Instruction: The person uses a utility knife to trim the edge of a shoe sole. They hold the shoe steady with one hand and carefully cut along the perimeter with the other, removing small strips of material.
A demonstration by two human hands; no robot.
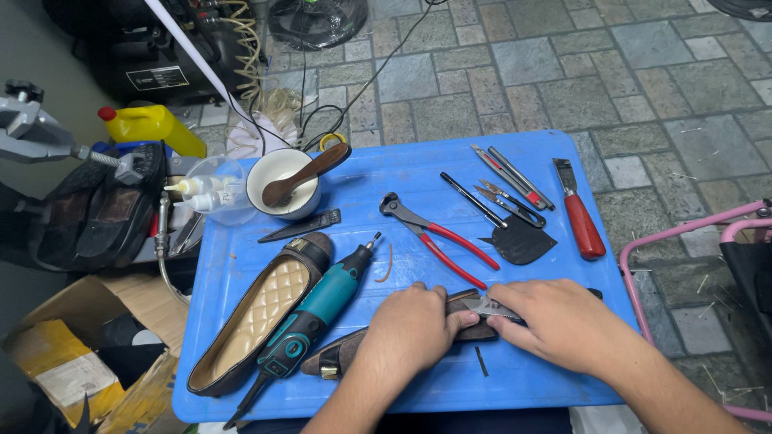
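The right hand (563,317) is pinching a small metal knife (492,306), fingers closed around its handle, the blade pointing left toward the other hand. The left hand (410,329) is pressing down on a dark brown shoe (342,358), fingers curled over its top with the tips right at the blade. The shoe is lying flat near the front edge of the blue tabletop (531,173). Its long axis is running left-right with a slight tilt, the buckle end low on the left and the other end rising toward the right hand. So the blade is meeting the shoe at its right end, between the two hands; both are on it, the left covering the middle, the right at the end.

Just left, a teal rotary tool (318,309) is lying diagonally beside the matching shoe (261,317) with a quilted tan insole. Behind the hands, red-handled pincers (438,237) are lying. Farther back sit a white bowl (281,181) with a wooden spoon (305,173), and on the right a red-handled scraper (579,217). A small dark strip (480,361) is lying in front of the shoe.
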